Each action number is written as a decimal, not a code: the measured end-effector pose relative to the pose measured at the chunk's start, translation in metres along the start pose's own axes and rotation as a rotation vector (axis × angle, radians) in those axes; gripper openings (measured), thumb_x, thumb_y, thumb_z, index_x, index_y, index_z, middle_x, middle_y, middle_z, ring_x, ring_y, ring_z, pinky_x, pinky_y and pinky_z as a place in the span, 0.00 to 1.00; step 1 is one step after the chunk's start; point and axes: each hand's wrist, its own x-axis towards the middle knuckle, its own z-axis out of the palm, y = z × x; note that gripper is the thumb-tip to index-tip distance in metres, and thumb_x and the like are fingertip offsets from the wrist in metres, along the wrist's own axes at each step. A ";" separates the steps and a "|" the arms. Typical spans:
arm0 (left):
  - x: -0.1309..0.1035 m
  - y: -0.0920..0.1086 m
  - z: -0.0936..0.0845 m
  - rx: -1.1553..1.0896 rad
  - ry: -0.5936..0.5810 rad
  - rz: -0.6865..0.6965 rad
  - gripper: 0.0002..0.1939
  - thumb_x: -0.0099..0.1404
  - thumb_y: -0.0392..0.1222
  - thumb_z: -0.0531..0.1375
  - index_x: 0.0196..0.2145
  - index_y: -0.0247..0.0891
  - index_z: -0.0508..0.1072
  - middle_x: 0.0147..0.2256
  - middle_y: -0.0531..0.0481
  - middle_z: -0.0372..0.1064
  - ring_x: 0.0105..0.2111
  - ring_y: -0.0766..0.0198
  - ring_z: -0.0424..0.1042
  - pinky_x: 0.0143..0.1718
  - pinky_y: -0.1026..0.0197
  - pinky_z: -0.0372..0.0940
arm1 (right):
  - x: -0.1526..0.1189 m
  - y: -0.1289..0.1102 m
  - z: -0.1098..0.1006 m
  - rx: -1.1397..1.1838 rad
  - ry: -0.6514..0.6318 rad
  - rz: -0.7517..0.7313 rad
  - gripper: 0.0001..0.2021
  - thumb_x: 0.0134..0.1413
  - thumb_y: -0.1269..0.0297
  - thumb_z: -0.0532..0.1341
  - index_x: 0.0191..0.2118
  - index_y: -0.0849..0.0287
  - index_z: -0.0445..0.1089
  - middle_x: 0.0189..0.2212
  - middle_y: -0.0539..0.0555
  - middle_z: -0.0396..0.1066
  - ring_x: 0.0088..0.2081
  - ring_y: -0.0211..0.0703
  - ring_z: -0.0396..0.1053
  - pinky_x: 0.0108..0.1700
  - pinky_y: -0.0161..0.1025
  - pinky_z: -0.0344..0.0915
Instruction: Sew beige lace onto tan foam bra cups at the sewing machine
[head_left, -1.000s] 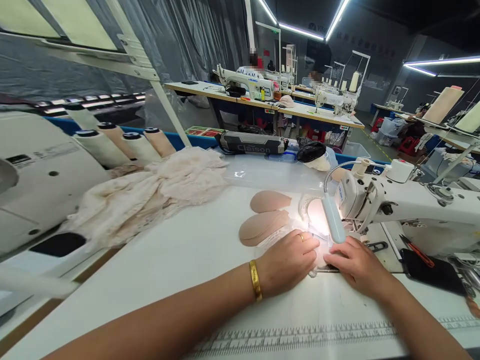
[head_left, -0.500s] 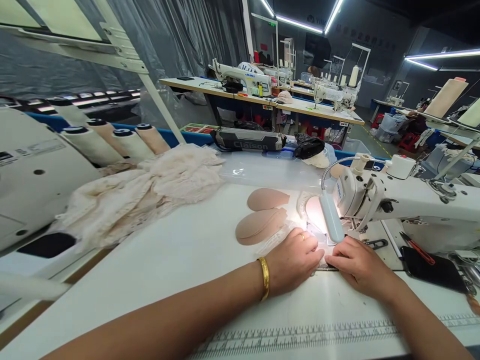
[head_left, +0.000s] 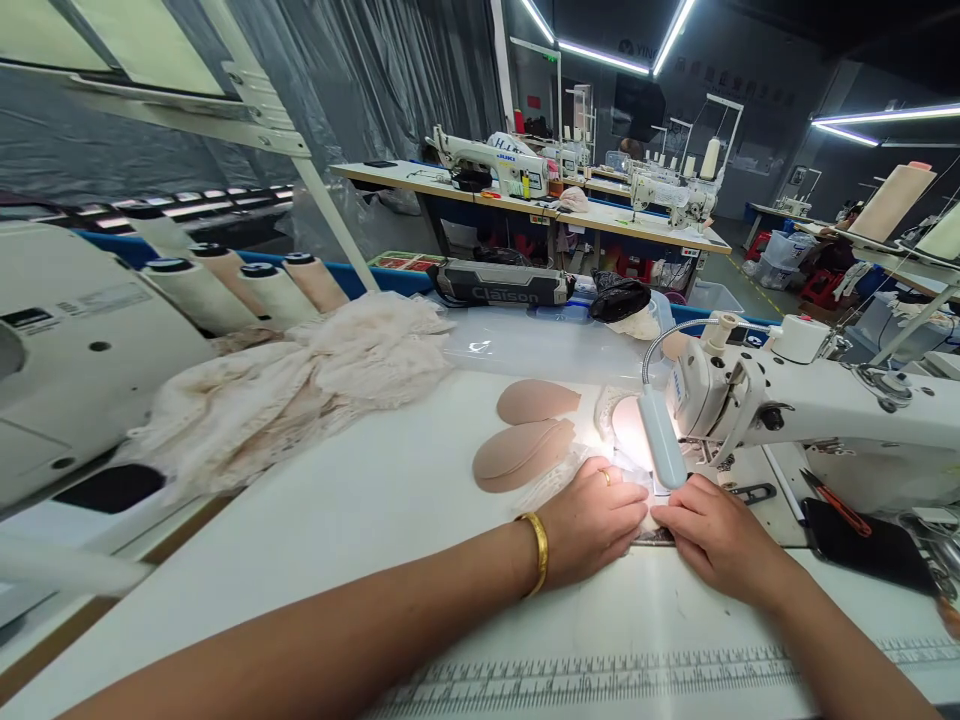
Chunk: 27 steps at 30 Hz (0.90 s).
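Observation:
My left hand (head_left: 600, 518), with a ring and a gold bangle, presses its closed fingers on a strip of pale lace fabric (head_left: 551, 487) beside the needle area of the white sewing machine (head_left: 832, 395). My right hand (head_left: 720, 535) lies close on the other side, fingers curled and closed at the near edge of the same fabric. The fingertips nearly meet, and most of the fabric between them is hidden. A grey lamp (head_left: 661, 438) lights the spot from above. Beyond my left hand lie beige moulded cups (head_left: 521, 455); another pale cup (head_left: 628, 420) sits by the lamp.
A heap of cream lace fabric (head_left: 322, 370) covers the left of the table. Thread cones (head_left: 202, 290) stand behind it. To the right of the machine bed are a black phone (head_left: 866, 545) and red-handled snips (head_left: 836, 503). A printed ruler (head_left: 600, 680) runs along the front edge.
The view has shifted slightly, so the background sits a little further right. Both hands stay at almost the same place on the fabric, with only slight finger movement.

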 end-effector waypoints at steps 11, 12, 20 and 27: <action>0.020 -0.025 0.003 -0.050 -0.071 -0.012 0.09 0.73 0.39 0.55 0.38 0.38 0.75 0.39 0.48 0.76 0.40 0.55 0.71 0.49 0.49 0.57 | 0.004 0.005 0.010 -0.115 0.064 0.117 0.13 0.63 0.75 0.53 0.45 0.55 0.71 0.34 0.53 0.66 0.37 0.46 0.61 0.33 0.38 0.55; 0.021 -0.026 0.004 -0.069 -0.079 -0.021 0.09 0.73 0.40 0.55 0.39 0.38 0.75 0.40 0.47 0.76 0.41 0.54 0.71 0.50 0.49 0.57 | 0.005 0.006 0.011 -0.116 0.053 0.137 0.12 0.63 0.75 0.53 0.44 0.55 0.71 0.34 0.53 0.66 0.37 0.46 0.61 0.32 0.38 0.55; 0.023 -0.030 0.005 -0.136 -0.069 -0.056 0.10 0.73 0.39 0.55 0.40 0.39 0.76 0.42 0.46 0.77 0.44 0.53 0.71 0.53 0.48 0.56 | 0.004 0.005 0.010 -0.137 0.002 0.179 0.13 0.63 0.76 0.54 0.45 0.54 0.72 0.34 0.53 0.64 0.36 0.45 0.60 0.31 0.37 0.52; 0.024 -0.031 0.004 -0.112 -0.030 -0.033 0.12 0.73 0.39 0.55 0.33 0.39 0.76 0.41 0.49 0.76 0.40 0.56 0.69 0.53 0.50 0.55 | 0.003 0.007 0.012 -0.138 0.040 0.159 0.16 0.62 0.77 0.53 0.48 0.54 0.73 0.34 0.53 0.63 0.35 0.45 0.59 0.31 0.37 0.52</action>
